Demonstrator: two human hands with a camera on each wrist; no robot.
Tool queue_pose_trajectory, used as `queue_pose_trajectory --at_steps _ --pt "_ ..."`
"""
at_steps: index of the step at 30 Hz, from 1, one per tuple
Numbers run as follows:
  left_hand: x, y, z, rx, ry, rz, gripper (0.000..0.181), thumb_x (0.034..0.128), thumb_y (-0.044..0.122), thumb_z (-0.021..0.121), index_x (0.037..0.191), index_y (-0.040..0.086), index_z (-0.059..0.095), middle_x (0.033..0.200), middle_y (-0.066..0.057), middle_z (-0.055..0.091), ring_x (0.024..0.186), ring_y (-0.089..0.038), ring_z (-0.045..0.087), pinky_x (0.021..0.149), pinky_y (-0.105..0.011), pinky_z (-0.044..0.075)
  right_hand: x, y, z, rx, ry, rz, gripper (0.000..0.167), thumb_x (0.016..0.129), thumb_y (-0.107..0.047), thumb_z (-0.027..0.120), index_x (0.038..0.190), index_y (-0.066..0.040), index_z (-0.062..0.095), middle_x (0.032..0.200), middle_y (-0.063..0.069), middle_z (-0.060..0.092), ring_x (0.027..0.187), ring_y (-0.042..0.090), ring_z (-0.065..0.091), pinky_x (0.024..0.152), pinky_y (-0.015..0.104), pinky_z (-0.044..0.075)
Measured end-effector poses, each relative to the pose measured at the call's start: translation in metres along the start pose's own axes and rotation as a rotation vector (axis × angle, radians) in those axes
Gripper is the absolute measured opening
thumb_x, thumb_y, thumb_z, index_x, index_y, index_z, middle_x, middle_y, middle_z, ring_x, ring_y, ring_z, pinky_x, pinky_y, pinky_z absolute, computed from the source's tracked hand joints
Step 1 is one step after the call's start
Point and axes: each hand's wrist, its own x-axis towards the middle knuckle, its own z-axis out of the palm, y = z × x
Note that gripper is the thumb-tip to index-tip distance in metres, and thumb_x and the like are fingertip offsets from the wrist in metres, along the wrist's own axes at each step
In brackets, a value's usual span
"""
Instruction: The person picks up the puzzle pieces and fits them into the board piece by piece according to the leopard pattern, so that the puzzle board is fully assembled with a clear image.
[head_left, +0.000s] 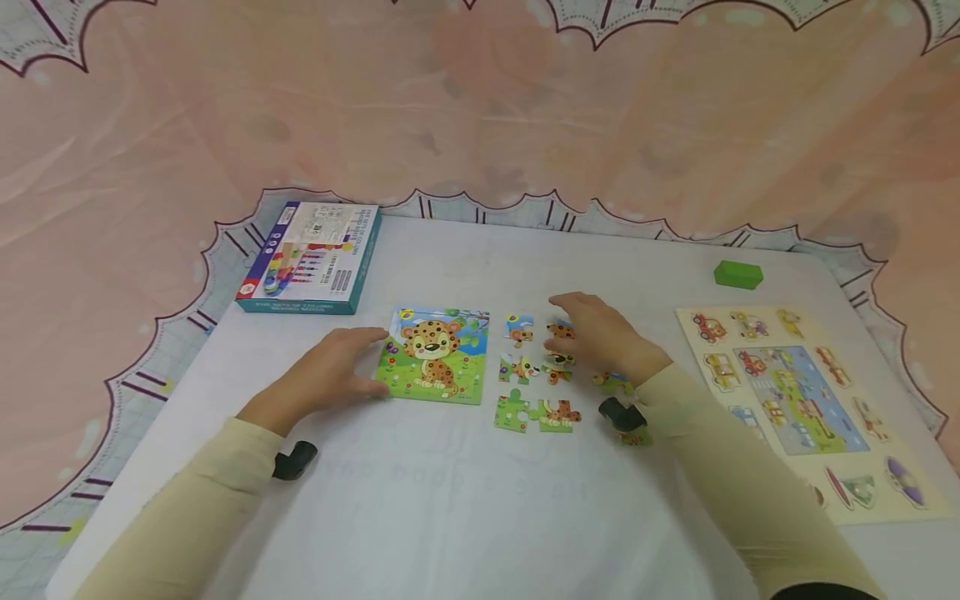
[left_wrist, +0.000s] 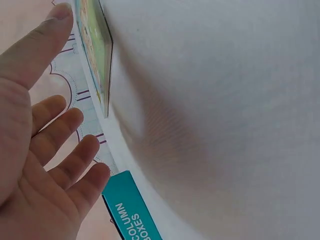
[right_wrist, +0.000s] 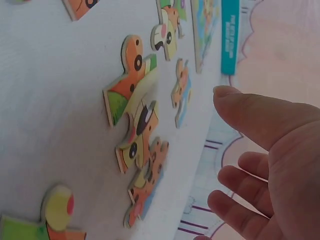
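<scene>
On the white worktop (head_left: 450, 500), the left hand (head_left: 330, 375) stands at 9 o'clock of the spotted-cub picture board (head_left: 435, 354), fingers loosely spread and grasping nothing; contact with its edge cannot be told. The loose jigsaw pieces (head_left: 517, 368) lie at the board's 3 o'clock, with the right hand (head_left: 603, 333), also relaxed and holding nothing visible, above their far side. At the board's 10 o'clock sits a teal-sided box (head_left: 311, 258); only the left wrist view gives "COLUMN" and "BOXES" crisply, its lid print being too small to read. The right wrist view uncovers spotted pieces and an eye piece (right_wrist: 132, 150) that the hand partly hides from the head view. A green block (head_left: 738, 275) lies at 11 o'clock of the vehicle puzzle board (head_left: 806, 400).
</scene>
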Motion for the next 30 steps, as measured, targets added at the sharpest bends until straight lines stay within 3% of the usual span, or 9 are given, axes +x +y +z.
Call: queue_pose_trajectory --at_steps 9,30 --pt "-0.002 -0.006 0.009 0.003 0.015 0.009 0.084 0.0785 0.031 0.087 0.147 0.003 0.048 0.149 -0.02 0.047 0.139 -0.042 0.036 0.113 -0.058 0.029 0.017 -0.007 0.011 -0.005 -0.026 -0.028 0.066 0.095 -0.031 0.07 0.148 -0.002 0.044 0.151 0.019 0.044 0.139 0.037 0.039 0.113 0.052 0.033" --pt "0.001 -0.002 0.013 0.041 -0.003 -0.001 0.074 0.0811 0.031 0.085 0.143 0.006 0.054 0.144 -0.018 0.052 0.135 -0.041 0.041 0.112 -0.057 0.033 0.038 -0.01 0.023 -0.072 -0.077 -0.031 0.054 0.097 -0.025 0.065 0.143 0.001 0.051 0.142 0.018 0.055 0.134 0.036 0.046 0.113 0.048 0.035"
